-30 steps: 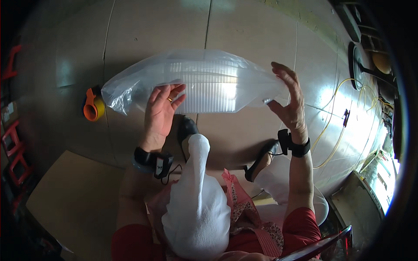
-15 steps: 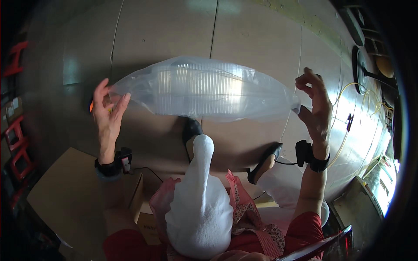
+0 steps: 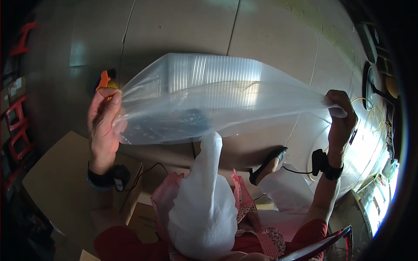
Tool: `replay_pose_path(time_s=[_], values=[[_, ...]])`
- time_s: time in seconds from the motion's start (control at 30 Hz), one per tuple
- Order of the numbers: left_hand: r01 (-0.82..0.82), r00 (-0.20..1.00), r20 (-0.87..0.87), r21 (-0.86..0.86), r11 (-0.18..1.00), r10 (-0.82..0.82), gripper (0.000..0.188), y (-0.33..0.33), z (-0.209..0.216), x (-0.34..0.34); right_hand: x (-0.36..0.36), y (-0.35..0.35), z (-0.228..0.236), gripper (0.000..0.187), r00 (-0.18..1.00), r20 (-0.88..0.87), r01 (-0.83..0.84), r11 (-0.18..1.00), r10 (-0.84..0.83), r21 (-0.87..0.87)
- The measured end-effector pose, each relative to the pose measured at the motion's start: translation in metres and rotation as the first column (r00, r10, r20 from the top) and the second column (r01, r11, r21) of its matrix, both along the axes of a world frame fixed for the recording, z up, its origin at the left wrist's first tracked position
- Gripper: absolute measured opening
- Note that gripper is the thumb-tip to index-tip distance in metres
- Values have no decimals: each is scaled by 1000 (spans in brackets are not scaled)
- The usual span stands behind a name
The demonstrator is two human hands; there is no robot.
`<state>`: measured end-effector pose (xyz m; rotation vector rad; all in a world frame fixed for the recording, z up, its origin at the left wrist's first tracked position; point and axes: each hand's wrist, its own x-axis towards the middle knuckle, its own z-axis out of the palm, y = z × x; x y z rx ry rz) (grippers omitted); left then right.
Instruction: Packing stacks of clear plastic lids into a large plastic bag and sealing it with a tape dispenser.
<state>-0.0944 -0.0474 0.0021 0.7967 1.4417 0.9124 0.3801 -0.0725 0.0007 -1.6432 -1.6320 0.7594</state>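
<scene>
Clear bag [image 3: 217, 98] now wider, tauter

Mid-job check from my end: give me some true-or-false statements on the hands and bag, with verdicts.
1. The left hand grips the clear plastic bag. True.
2. The right hand is free of the bag. False: it grips the bag's other end.
3. Ridged, see-through contents show inside the bag. True.
4. The orange tape dispenser is beside the right hand. False: it is just beyond the left hand.
</scene>
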Motion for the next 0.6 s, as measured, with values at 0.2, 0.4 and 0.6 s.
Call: replay_pose_path(time_s=[0.2, 0.4, 0.6], values=[[15, 992, -125, -46, 999, -21, 14, -10, 6, 6, -6, 9, -2, 21, 992, -60, 113, 994, -112, 11], [213, 961, -181, -9, 977, -211, 29, -1, 11, 2, 2, 18, -13, 28, 957, -117, 246, 956, -266, -159], [600, 675, -567, 50, 798, -472, 27, -8, 11, 3, -39, 20, 16, 36, 914, 373, 26, 941, -159, 338]])
